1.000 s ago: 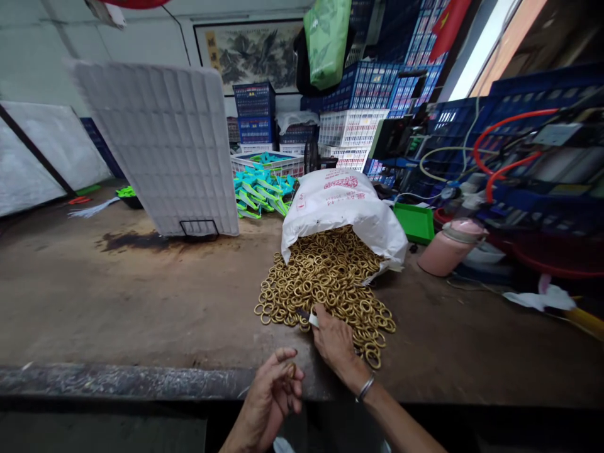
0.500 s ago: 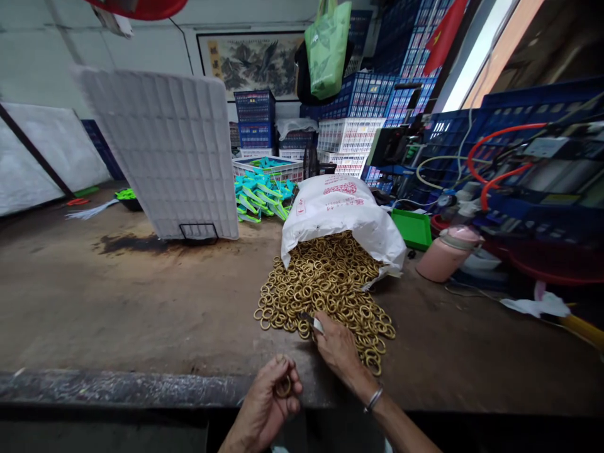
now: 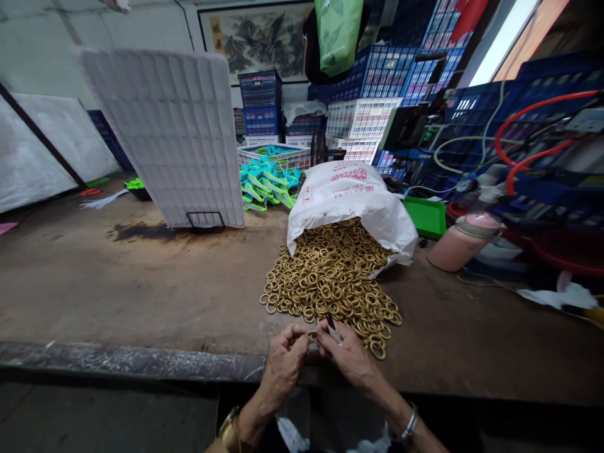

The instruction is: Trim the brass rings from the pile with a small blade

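A single brass-coloured ring (image 3: 312, 334) is pinched in the fingertips of my left hand (image 3: 284, 357), just over the table's front edge. My right hand (image 3: 348, 352) meets it from the other side, its fingertips close against the ring. Gripped in that same right hand is a small knife-like tool (image 3: 334, 328) with a dark end and a pale part; its exact kind is unclear. Beyond both hands, a heap of brass-coloured rings (image 3: 325, 280) spills from the mouth of a white woven sack (image 3: 349, 195) lying on its side.
A white ribbed panel (image 3: 174, 138) stands upright in a wire stand on the brown table (image 3: 141, 296). Green and turquoise plastic pieces (image 3: 267, 179) lie behind. At right are a green tray (image 3: 425, 216), a pink bottle (image 3: 465, 242) and red hoses (image 3: 514, 138).
My right hand has drawn back from the heap, tool still in it, to meet my left hand. The left hand has moved up and forward with its ring. The view has shifted slightly.
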`<state>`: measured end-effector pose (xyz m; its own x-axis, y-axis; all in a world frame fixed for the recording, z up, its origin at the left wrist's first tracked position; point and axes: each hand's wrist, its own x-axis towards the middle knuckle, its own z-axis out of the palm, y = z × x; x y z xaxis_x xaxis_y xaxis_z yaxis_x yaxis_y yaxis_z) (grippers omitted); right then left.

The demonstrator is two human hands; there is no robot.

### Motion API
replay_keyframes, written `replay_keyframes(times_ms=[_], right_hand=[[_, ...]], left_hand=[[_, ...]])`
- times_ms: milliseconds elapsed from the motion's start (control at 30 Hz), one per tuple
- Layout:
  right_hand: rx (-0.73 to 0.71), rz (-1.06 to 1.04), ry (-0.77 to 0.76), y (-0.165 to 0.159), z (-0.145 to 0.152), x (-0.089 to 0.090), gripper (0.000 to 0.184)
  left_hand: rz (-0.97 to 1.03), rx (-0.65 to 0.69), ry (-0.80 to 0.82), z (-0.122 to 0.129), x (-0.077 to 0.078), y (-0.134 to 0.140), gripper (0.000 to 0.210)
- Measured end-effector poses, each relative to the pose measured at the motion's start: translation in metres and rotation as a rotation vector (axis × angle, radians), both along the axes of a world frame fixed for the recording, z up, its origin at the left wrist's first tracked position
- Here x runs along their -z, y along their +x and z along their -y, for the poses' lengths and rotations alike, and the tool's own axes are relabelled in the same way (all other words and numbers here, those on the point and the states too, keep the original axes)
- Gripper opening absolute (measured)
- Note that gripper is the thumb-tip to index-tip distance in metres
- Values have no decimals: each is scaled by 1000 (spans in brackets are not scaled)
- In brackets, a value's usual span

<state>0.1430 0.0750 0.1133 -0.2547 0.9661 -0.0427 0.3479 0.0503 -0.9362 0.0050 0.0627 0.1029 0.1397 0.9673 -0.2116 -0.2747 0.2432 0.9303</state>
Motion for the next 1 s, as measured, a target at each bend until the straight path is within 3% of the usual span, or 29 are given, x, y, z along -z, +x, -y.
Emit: replay_keyframes(times_ms=[267, 400, 567, 700, 800, 900, 1000], right_hand=[[93, 75, 20, -9, 1, 7, 27], [91, 61, 18, -7, 2, 11, 24], [73, 14, -21, 0, 4, 10, 20], [109, 8, -63, 6, 4, 9, 24], [127, 146, 39, 11, 8, 12, 24], [30, 378, 196, 16, 15, 19, 16], [-31, 527, 270, 17, 20, 25, 20]], left_hand=[[-248, -82, 225, 10, -4, 1, 18], [-201, -17, 107, 13, -4, 3, 26], [22, 159, -83, 16, 3, 8, 32], [93, 165, -122, 18, 3, 11, 32], [55, 142, -124, 18, 2, 13, 34], [28, 113, -122, 17, 0, 14, 35], [14, 91, -121, 15, -3, 16, 37]])
